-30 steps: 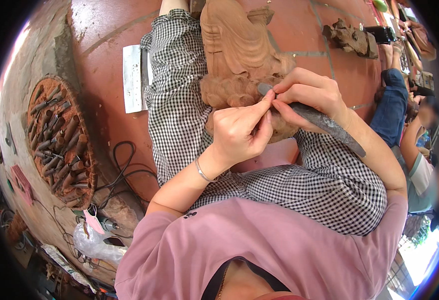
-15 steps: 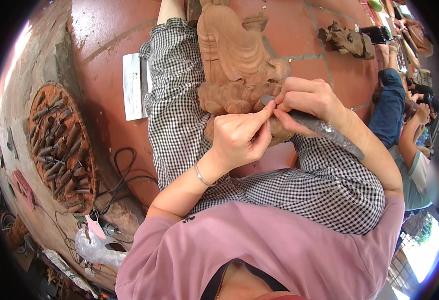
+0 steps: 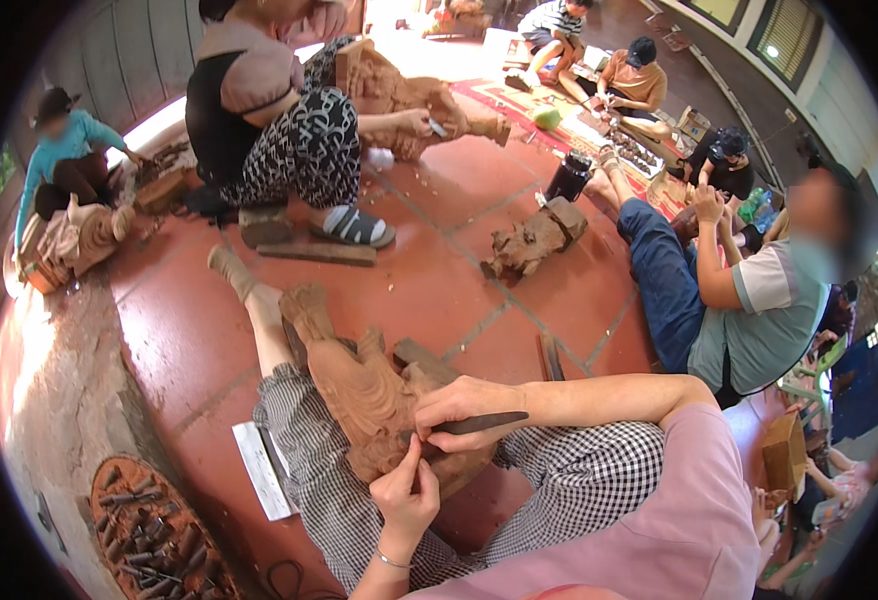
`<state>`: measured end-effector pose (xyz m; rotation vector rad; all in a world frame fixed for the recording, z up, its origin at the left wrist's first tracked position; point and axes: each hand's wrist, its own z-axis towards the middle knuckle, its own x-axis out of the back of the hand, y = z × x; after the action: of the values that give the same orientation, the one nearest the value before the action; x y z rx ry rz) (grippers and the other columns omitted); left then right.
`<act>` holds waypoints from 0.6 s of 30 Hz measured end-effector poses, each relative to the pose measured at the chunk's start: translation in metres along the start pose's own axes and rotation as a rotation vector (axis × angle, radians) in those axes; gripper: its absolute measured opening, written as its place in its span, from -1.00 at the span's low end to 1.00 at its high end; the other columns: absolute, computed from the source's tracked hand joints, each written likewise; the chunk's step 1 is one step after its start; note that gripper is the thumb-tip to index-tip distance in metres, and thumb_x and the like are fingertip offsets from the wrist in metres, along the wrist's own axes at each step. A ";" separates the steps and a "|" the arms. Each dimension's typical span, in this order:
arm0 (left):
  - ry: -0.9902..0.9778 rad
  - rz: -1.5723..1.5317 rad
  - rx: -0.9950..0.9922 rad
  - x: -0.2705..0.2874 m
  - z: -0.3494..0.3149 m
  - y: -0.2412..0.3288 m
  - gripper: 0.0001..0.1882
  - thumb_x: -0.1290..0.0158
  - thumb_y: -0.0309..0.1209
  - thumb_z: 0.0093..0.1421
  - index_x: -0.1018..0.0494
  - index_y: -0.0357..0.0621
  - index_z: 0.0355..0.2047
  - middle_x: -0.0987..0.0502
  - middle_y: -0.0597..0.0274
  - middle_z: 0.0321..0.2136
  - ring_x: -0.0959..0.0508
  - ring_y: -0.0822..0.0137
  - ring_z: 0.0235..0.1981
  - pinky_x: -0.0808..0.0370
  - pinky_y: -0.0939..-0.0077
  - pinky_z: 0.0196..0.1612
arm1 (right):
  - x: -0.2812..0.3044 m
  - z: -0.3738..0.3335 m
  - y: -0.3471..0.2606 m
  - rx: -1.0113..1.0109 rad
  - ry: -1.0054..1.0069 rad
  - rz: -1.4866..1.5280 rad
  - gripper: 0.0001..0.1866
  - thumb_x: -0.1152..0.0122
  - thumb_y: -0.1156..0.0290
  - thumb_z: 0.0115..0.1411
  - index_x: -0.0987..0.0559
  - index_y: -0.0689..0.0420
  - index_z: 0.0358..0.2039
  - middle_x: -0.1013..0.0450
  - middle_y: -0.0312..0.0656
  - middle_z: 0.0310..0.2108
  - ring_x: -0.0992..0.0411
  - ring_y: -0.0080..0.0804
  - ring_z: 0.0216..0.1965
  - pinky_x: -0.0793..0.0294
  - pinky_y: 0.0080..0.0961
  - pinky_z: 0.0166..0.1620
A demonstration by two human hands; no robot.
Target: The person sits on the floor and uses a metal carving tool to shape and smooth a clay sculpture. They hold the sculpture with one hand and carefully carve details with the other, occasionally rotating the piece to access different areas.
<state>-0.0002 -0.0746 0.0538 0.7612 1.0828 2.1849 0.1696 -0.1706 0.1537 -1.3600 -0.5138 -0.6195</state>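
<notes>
A reddish-brown wooden carving of a robed seated figure [image 3: 354, 385] lies across my lap, its head end away from me and its base near my hands. My right hand [image 3: 459, 405] pinches a dark grey tapered strip [image 3: 484, 422], which looks like sandpaper, against the base. The strip's tail sticks out to the right past my fingers. My left hand [image 3: 406, 497] is mostly curled, its index finger stretched to the strip's near end beside my right fingertips. The exact contact under the fingers is hidden.
A round tray of chisels [image 3: 154, 540] sits at lower left, near a white paper [image 3: 264, 470]. On the tiles lie another rough carving [image 3: 534, 240] and a black jar [image 3: 569, 176]. One person [image 3: 279, 130] works ahead on a large carving; another [image 3: 759, 290] sits at right.
My view has tilted up and swung, bringing the other people and more floor into sight. Both hands stay together at the carving's base with the strip.
</notes>
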 end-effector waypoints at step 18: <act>-0.108 0.056 0.056 0.005 0.000 0.014 -0.58 -0.04 -0.66 0.12 -0.50 -0.42 0.03 -0.53 0.09 -0.60 -0.48 0.52 -0.66 -0.38 0.63 -0.54 | -0.003 -0.002 0.008 0.036 0.105 0.149 -0.79 -0.27 0.42 -0.01 -0.43 0.25 -0.57 -0.40 -0.10 -0.54 -0.39 -0.16 -0.45 -0.37 -0.29 -0.35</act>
<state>-0.0065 -0.0779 0.0664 0.9337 1.0835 2.1403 0.1726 -0.1716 0.1454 -1.3107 -0.3341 -0.5534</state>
